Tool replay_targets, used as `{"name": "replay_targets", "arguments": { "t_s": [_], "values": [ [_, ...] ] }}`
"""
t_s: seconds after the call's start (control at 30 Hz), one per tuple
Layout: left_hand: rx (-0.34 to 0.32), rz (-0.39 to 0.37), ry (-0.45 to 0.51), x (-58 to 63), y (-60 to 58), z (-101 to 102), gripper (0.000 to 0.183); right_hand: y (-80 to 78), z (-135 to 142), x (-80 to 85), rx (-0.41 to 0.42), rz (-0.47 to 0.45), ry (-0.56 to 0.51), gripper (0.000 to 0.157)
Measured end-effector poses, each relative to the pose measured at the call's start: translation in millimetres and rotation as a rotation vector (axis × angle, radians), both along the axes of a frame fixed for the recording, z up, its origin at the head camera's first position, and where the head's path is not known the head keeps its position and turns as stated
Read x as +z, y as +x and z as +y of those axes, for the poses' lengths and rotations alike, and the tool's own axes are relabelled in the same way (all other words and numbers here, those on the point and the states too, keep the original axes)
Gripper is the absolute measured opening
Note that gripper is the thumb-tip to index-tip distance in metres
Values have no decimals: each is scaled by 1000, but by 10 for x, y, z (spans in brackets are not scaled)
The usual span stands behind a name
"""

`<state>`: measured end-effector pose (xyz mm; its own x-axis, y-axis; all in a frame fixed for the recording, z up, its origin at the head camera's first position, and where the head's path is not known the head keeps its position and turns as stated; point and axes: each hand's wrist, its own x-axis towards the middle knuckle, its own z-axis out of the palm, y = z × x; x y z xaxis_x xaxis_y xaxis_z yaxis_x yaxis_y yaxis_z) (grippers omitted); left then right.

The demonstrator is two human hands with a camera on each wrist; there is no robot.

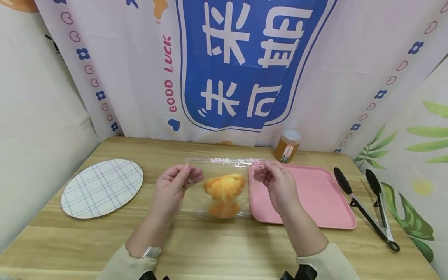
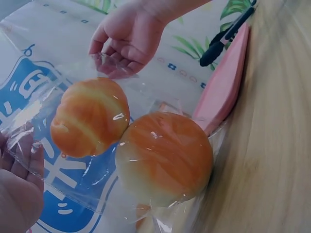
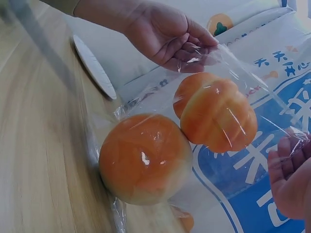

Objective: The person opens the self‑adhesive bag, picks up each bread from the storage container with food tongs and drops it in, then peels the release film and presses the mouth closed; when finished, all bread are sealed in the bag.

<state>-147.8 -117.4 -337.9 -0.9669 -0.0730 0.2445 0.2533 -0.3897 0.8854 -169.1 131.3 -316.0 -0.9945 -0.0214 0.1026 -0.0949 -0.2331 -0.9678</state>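
A clear plastic bag (image 1: pixel 231 162) is stretched between my two hands over the middle of the table, its top strip running level. My left hand (image 1: pixel 169 190) pinches one upper side of it between thumb and fingers. Opposite, my right hand (image 1: pixel 281 188) pinches the other upper side. Inside the bag are two golden breads: a ridged, croissant-like roll (image 3: pixel 218 114) above and a smooth round bun (image 2: pixel 165 158) below. In the head view the roll partly covers the bun. Both wrist views show the bag's bottom close over the wooden tabletop.
A pink tray (image 1: pixel 315 194) lies on the right, partly behind my right hand. Black-tipped tongs (image 1: pixel 371 217) lie spread beyond it. At the back stands a lidded jar (image 1: pixel 287 147) with amber contents. A white checked oval plate (image 1: pixel 103 188) is on the left. A printed cloth (image 1: pixel 140 77) hangs behind.
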Motion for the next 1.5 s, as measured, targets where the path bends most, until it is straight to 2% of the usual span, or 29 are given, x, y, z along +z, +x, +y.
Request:
{"name": "replay_targets", "arguments": {
  "t_s": [0.17,0.37,0.5,0.57,0.63,0.7,0.73,0.8,0.87,0.93,1.0,1.03,1.1,1.2,1.33,1.5],
  "values": [
    [30,-29,-46,-43,-12,34,21,-8,-5,13,-90,-44,72,27],
    [47,9,-134,-36,1,26,18,14,2,36,-188,-25,175,23],
    [65,32,-148,-1,15,31,15,22,14,44,-227,-16,275,21],
    [77,37,-141,18,21,41,14,34,20,51,-259,21,335,15],
    [89,40,-133,35,26,53,14,55,20,54,-306,95,397,17],
    [92,48,-124,51,33,66,14,87,2,59,-372,234,462,24],
    [94,53,-122,57,36,72,14,99,-17,60,-408,337,493,25],
    [95,59,-116,69,41,86,15,126,-76,73,-474,583,563,23],
    [91,70,-112,76,45,98,16,142,-173,100,-529,883,622,15],
    [86,82,-111,80,48,109,17,151,-295,138,-519,1152,667,10],
    [77,97,-105,81,50,118,19,160,-433,187,-455,1325,715,7],
    [73,107,-102,82,53,119,20,158,-504,213,-417,1376,744,7],
    [64,122,-94,83,59,122,22,153,-630,261,-327,1387,810,8],
    [55,131,-78,81,66,127,29,117,-775,318,-250,1338,899,13],
    [51,136,-69,73,64,138,34,55,-881,362,-197,1286,956,11],
    [44,156,-71,73,66,138,27,-3,-920,376,-164,1258,982,10]
  ]
}}
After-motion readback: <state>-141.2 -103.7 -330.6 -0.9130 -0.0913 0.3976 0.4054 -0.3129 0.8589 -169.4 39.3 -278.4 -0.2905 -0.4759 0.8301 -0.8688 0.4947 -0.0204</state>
